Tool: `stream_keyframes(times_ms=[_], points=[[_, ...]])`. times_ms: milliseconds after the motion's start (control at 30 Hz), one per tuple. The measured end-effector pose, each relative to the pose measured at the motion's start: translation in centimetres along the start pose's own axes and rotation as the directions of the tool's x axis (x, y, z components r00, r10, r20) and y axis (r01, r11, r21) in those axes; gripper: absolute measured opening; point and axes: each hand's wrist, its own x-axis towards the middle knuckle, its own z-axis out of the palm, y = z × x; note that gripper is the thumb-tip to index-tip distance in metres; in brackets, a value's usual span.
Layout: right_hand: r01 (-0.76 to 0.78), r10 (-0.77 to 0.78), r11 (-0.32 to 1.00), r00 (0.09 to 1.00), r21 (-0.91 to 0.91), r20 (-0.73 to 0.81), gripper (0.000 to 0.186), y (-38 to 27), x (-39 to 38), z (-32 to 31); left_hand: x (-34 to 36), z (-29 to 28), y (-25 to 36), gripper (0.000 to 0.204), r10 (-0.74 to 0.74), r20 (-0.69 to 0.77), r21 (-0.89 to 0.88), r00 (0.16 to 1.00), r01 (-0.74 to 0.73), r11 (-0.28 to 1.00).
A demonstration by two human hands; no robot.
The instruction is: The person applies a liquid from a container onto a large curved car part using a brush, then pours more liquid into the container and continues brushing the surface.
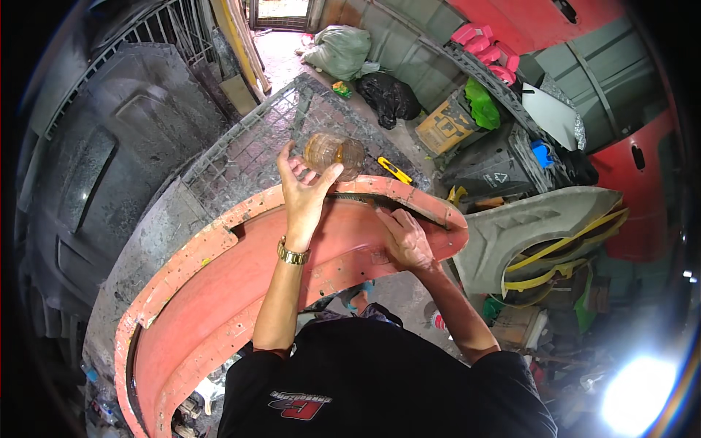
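Observation:
My left hand [305,193] is wrapped round a clear ribbed plastic container [347,155] with amber-brown stuff in it. It is tipped on its side above the far rim of a long, curved red mould [212,255]. My right hand [410,244] reaches into the mould's right end. Its fingers are drawn together close to the inner wall, and whatever they hold is hidden or too small to name. Along that far inner edge, between my hands, runs a strip of dark woven-looking material [358,197].
The mould lies on a stained grey table [161,252]. A yellow cutter [395,170] rests beyond its rim. Large dark moulded panels [109,168] stand at left. Bags [387,98], a yellowish box [443,128] and a grey fender-like panel [537,219] are at the right and back.

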Motion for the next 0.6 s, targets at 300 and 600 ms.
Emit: stream_keyframes(times_ms=[300,600], points=[[0.262,-0.23,0.959,0.942,-0.109,0.245,0.043,0.9,1.4,-2.1,-0.2,-0.3,-0.4,0.092,0.0,-0.003,-0.009,1.0,0.0,1.0],[0.353,-0.249,0.894,0.904,-0.277,0.348,0.03,2.2,3.5,1.3,-0.9,-0.5,0.0,0.091,0.001,-0.035,0.042,0.999,0.001,0.999]])
